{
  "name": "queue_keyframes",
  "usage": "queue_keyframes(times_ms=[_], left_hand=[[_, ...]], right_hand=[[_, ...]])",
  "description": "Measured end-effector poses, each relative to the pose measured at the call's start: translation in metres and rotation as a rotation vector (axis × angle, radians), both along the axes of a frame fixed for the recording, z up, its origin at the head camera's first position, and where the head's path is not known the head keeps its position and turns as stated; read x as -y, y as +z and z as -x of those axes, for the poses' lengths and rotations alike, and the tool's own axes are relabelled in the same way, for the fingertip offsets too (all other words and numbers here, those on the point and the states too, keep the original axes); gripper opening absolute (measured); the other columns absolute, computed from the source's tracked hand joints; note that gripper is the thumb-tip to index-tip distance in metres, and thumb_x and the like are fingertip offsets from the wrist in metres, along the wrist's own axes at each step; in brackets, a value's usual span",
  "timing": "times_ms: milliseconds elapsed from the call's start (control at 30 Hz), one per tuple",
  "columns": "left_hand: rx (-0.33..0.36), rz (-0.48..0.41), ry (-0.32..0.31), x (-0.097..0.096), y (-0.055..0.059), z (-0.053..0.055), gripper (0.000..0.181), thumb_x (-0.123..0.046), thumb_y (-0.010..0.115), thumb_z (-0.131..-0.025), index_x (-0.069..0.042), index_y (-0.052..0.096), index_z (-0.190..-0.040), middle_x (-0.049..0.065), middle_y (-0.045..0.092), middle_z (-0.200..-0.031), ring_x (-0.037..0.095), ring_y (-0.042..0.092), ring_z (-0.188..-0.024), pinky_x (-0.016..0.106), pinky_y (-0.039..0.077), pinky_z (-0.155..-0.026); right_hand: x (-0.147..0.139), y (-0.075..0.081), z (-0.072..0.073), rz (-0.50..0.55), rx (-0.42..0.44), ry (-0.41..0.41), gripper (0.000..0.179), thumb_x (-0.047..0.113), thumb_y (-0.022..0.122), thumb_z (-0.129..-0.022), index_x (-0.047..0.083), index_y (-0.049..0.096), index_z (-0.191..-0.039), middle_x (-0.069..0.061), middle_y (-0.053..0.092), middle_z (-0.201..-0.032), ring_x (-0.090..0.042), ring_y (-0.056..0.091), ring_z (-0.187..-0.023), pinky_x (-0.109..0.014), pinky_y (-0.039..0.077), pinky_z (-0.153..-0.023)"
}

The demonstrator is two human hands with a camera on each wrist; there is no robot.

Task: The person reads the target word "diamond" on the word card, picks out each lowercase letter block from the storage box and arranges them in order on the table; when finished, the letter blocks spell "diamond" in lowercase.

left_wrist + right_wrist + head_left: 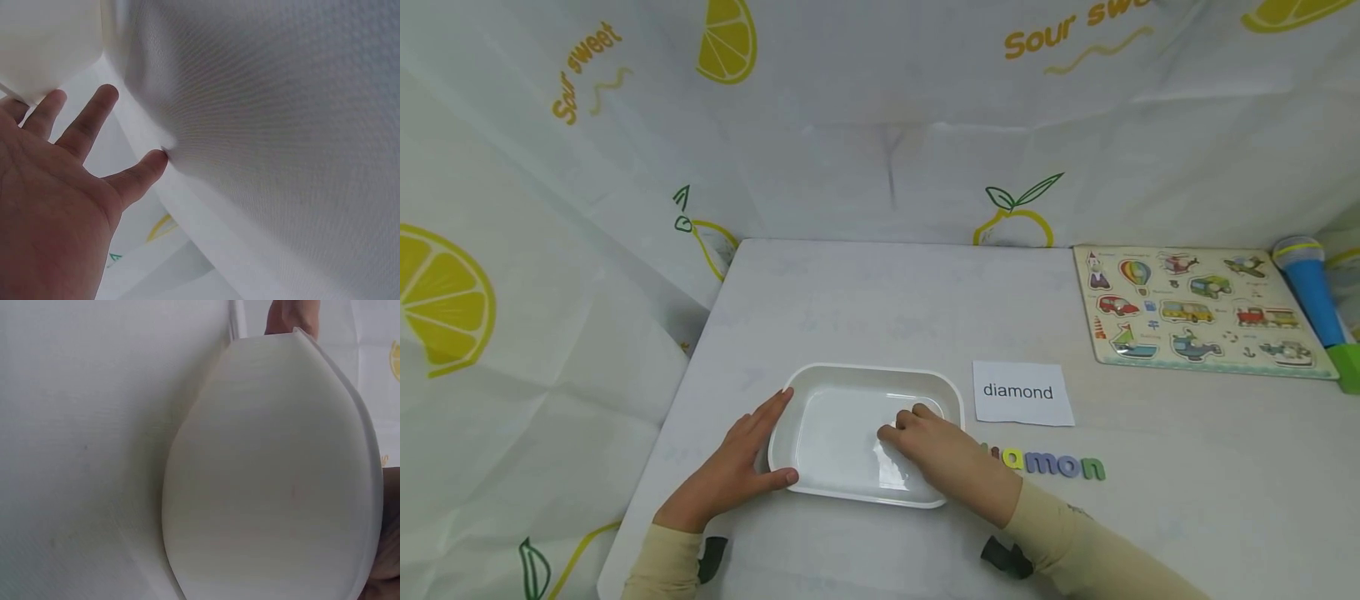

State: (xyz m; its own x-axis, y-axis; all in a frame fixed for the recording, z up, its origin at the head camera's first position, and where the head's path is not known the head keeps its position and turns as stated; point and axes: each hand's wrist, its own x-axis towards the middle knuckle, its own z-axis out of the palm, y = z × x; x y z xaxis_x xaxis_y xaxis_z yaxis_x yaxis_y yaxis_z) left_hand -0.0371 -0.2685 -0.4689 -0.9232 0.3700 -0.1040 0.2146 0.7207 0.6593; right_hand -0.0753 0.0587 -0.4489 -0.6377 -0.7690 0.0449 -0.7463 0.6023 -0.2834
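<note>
A white tray point(842, 497) lies on the table between both hands. My left hand point(733, 471) rests against its left end, fingers spread and straight, the thumb near the front rim. In the left wrist view the left hand point(56, 200) has nothing in its palm. Over the tray's right part reaches my right hand point(943, 450), its fingers curled down inside; whether they pinch anything is hidden. The tray's outer wall point(269, 475) fills most of the right wrist view. Right of that hand, coloured letters point(1041, 463) stand in a row reading "amon", with others partly covered by the wrist.
Behind the letters lies a paper card point(1022, 404) printed "diamond". A picture puzzle board point(1206, 312) and a blue toy microphone point(1315, 292) are at the back right. Dark pieces point(1007, 557) show near the right sleeve. A lemon-print curtain point(850, 150) hangs behind the table.
</note>
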Motion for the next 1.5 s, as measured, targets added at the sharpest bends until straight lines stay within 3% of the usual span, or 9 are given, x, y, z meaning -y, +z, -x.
queue_keyframes(times_ms=[133, 233, 467, 567, 700, 900, 1100, 1333, 1500], left_hand=[[0.003, 0.000, 0.003, -0.001, 0.001, 0.000, 0.108, -0.045, 0.083, -0.083, -0.031, 0.014, -0.165, 0.005, 0.022, -0.167, 0.032, 0.022, -0.150, 0.063, 0.014, -0.116], [0.010, 0.001, 0.006, -0.002, 0.001, -0.002, 0.108, -0.045, 0.083, -0.083, -0.031, 0.014, -0.164, 0.006, 0.022, -0.167, 0.033, 0.022, -0.150, 0.063, 0.015, -0.116], [0.001, 0.000, -0.005, -0.004, 0.001, -0.002, 0.106, -0.049, 0.081, -0.084, -0.030, 0.014, -0.165, 0.007, 0.022, -0.167, 0.033, 0.022, -0.150, 0.064, 0.016, -0.116], [0.007, 0.004, -0.005, -0.004, 0.002, -0.003, 0.107, -0.051, 0.080, -0.084, -0.030, 0.014, -0.165, 0.007, 0.022, -0.167, 0.033, 0.022, -0.150, 0.063, 0.016, -0.116], [0.021, 0.011, 0.002, -0.003, 0.003, -0.004, 0.109, -0.050, 0.081, -0.083, -0.030, 0.013, -0.165, 0.006, 0.021, -0.167, 0.033, 0.022, -0.151, 0.063, 0.016, -0.116], [0.014, 0.022, -0.002, -0.004, 0.003, -0.003, 0.109, -0.048, 0.082, -0.083, -0.029, 0.014, -0.165, 0.007, 0.022, -0.167, 0.033, 0.022, -0.151, 0.063, 0.015, -0.116], [0.000, 0.032, -0.006, -0.003, 0.002, -0.002, 0.109, -0.051, 0.081, -0.083, -0.029, 0.013, -0.165, 0.006, 0.021, -0.167, 0.030, 0.021, -0.151, 0.061, 0.013, -0.118], [0.026, 0.032, 0.011, -0.002, 0.000, -0.002, 0.108, -0.055, 0.079, -0.083, -0.031, 0.013, -0.165, 0.005, 0.021, -0.167, 0.031, 0.020, -0.151, 0.062, 0.012, -0.117], [0.022, 0.026, 0.011, -0.001, -0.002, -0.002, 0.108, -0.051, 0.080, -0.083, -0.031, 0.012, -0.165, 0.005, 0.020, -0.167, 0.030, 0.020, -0.152, 0.061, 0.011, -0.118]], right_hand=[[0.001, -0.001, -0.002, -0.006, 0.000, -0.006, 0.039, -0.009, 0.074, -0.079, 0.015, 0.068, -0.109, 0.000, 0.062, -0.089, -0.020, 0.055, -0.085, -0.029, 0.053, -0.067], [0.000, 0.000, -0.001, 0.027, 0.063, -0.017, 0.035, -0.006, 0.074, -0.082, 0.016, 0.070, -0.109, 0.003, 0.066, -0.090, -0.020, 0.062, -0.083, -0.030, 0.053, -0.066], [-0.030, 0.016, 0.001, 0.344, 0.297, -0.002, 0.033, 0.002, 0.078, -0.088, 0.010, 0.070, -0.119, 0.001, 0.074, -0.103, -0.007, 0.068, -0.088, -0.027, 0.056, -0.077], [-0.055, 0.027, 0.000, 0.452, 0.344, -0.053, 0.037, 0.001, 0.079, -0.087, 0.009, 0.069, -0.122, -0.003, 0.073, -0.111, -0.007, 0.071, -0.090, -0.025, 0.058, -0.075], [-0.097, 0.038, -0.003, 0.520, 0.306, -0.178, 0.041, -0.002, 0.081, -0.083, 0.012, 0.070, -0.121, -0.001, 0.072, -0.112, -0.007, 0.072, -0.087, -0.023, 0.059, -0.072], [-0.163, 0.043, -0.013, 0.391, 0.206, -0.449, 0.042, 0.002, 0.085, -0.081, 0.018, 0.072, -0.117, 0.003, 0.074, -0.105, -0.006, 0.071, -0.078, -0.024, 0.058, -0.064], [-0.214, 0.022, -0.022, 0.246, 0.168, -0.654, 0.041, 0.009, 0.087, -0.079, 0.016, 0.073, -0.116, 0.005, 0.074, -0.095, -0.019, 0.070, -0.080, -0.024, 0.053, -0.062], [-0.245, -0.007, -0.032, 0.150, 0.355, -0.759, 0.042, 0.012, 0.084, -0.082, 0.010, 0.069, -0.121, -0.004, 0.073, -0.103, -0.025, 0.069, -0.085, -0.034, 0.057, -0.068], [-0.246, -0.018, -0.034, 0.155, 0.327, -0.764, 0.042, 0.005, 0.083, -0.081, 0.007, 0.069, -0.120, -0.008, 0.072, -0.102, -0.023, 0.068, -0.082, -0.033, 0.057, -0.067]])
